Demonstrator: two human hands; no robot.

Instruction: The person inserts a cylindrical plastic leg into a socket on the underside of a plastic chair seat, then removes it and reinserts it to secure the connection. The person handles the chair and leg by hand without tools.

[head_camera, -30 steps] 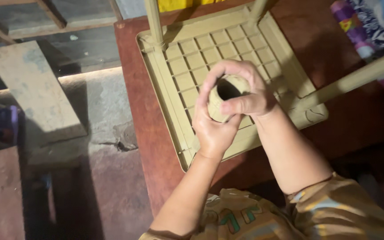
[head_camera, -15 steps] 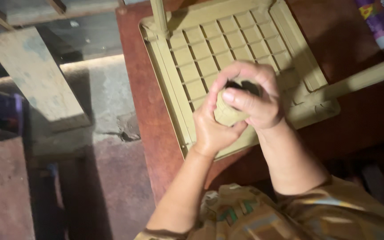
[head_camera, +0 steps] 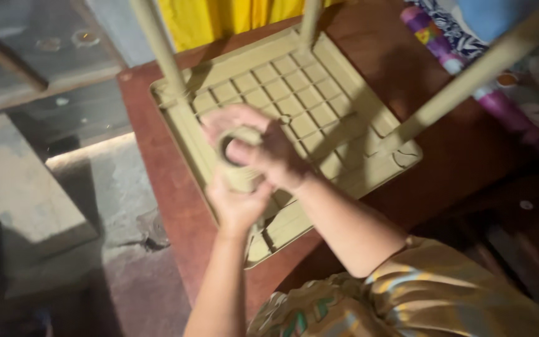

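Both hands close around a small hollow clay cup [head_camera: 239,163], held above an upturned beige plastic stool [head_camera: 319,106] that lies seat-down on a reddish-brown tabletop [head_camera: 169,206]. The left hand [head_camera: 237,206] cups it from below, grip clenched on its base; the right hand [head_camera: 269,150] wraps its upper wall, fingers curled over the rim. Yellow cloth [head_camera: 219,15] hangs behind.

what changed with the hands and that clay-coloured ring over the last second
The right hand shifted over the ring, briefly covering its opening; now the dark hole shows again beside the fingers. The left hand kept cupping it from below. The ring stayed held in both hands above the upturned beige stool on the reddish table.
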